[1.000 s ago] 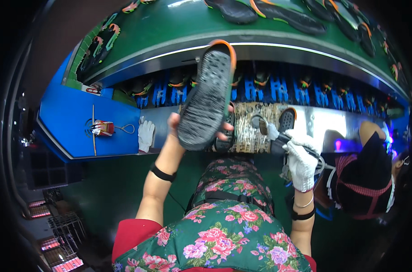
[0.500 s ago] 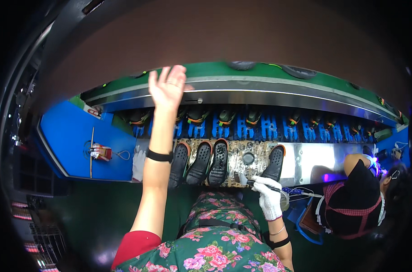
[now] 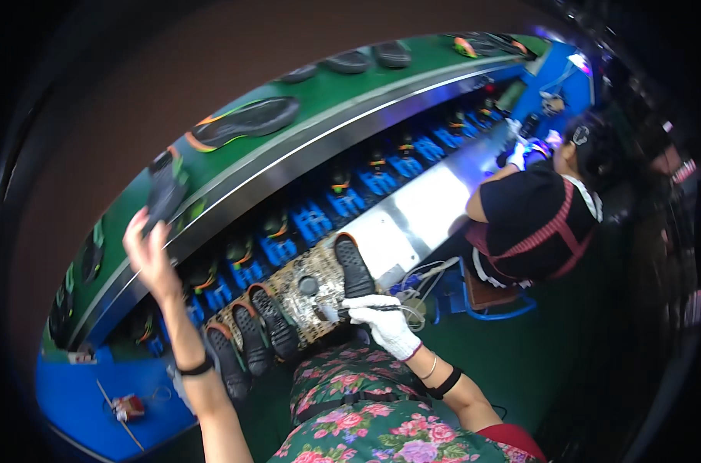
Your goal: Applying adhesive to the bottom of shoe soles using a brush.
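Observation:
My bare left hand (image 3: 151,255) reaches over the green conveyor belt, its fingers and thumb closed about the near end of a black shoe sole (image 3: 165,189), both blurred. My right hand (image 3: 387,330), in a white knitted glove, grips a dark-handled tool (image 3: 347,312) with a flat, pale tip that looks like a brush or scraper. Beyond the glove, a black sole (image 3: 353,266) with an orange edge lies on the work ledge. Left of a round dark knob or cup (image 3: 309,286), several more soles, such as this black sole (image 3: 273,320), lie side by side.
Blue holders (image 3: 312,221) carrying shoe parts line the space below the belt's metal rail (image 3: 289,166). At the right a co-worker (image 3: 532,208) sits over the same bench. On the blue table (image 3: 65,401) lies a small red-and-white object (image 3: 128,407) beside a thin stick.
My view has turned left. The left hand, spread and bare before, has moved onto a black sole on the belt. My right hand still holds its tool near the ledge.

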Demonstrator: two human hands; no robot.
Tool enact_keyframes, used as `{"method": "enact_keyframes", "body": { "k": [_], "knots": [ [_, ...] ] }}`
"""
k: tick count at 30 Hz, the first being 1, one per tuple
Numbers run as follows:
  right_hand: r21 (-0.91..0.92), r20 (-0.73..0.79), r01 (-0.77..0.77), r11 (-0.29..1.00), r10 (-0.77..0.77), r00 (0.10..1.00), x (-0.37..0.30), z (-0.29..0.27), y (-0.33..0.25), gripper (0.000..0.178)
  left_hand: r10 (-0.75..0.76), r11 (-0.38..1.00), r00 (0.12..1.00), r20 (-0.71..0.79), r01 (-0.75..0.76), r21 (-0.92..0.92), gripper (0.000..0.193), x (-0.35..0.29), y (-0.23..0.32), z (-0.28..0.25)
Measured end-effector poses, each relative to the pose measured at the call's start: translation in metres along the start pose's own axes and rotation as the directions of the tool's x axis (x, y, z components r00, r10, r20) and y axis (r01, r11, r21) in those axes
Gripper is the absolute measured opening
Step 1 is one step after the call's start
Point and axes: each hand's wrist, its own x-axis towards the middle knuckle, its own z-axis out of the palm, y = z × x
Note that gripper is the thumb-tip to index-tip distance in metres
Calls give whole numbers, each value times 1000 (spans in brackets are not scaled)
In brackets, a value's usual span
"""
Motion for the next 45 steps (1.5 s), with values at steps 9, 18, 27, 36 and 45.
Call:
{"method": "enact_keyframes", "body": {
  "k": [9,18,27,36,45],
  "knots": [
    [215,21,116,970,-123,992,-4,5,-62,20,-487,847,857,-168,416,-332,35,-70,16,-101],
    [-151,321,262,953,-204,925,-6,69,-80,19,-781,10,133,610,979,-201,25,-210,-14,-10],
    [-253,189,190,949,-144,971,-2,65,-90,21,-239,-445,104,965,872,-204,128,-287,47,14],
    [-430,346,421,799,-286,894,0,91,-87,17,-474,-506,282,834,688,-521,112,-236,89,43],
    [-592,719,794,136,-357,597,-1,95,-78,42,-762,-24,303,573,870,-492,101,-239,108,71]
  ]
}}
